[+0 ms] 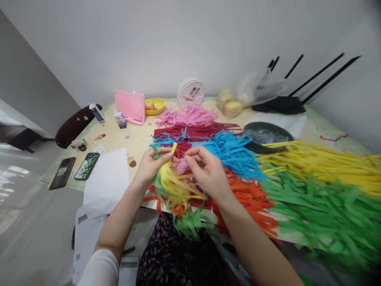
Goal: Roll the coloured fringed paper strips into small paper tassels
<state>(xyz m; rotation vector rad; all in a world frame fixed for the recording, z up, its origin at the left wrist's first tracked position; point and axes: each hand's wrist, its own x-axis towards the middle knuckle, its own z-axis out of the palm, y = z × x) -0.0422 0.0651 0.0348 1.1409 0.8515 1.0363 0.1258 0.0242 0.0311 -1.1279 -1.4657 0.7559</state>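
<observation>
My left hand [153, 166] is closed on a bunch of yellow strips [171, 180], with green strips among them. One short yellow end sticks up past the thumb, and a green end shows behind the fingers. My right hand [206, 169] is in a pinch just to the right; what its fingertips hold is too small to make out. A bit of pink [180, 167] shows between the hands. Below them hangs a tuft of green strips [192, 222] over my lap. Red-orange strips [250, 198] and blue strips [235, 153] lie around my right hand.
Green strips [321, 198] and yellow strips [327, 161] spread right. Dark red strips [196, 132] and pink strips [190, 116] lie farther back. A dark bowl [248, 145], a bag of fruit [230, 105], a black router [279, 105], a pink tablet case [129, 105] and phones [62, 172] surround them.
</observation>
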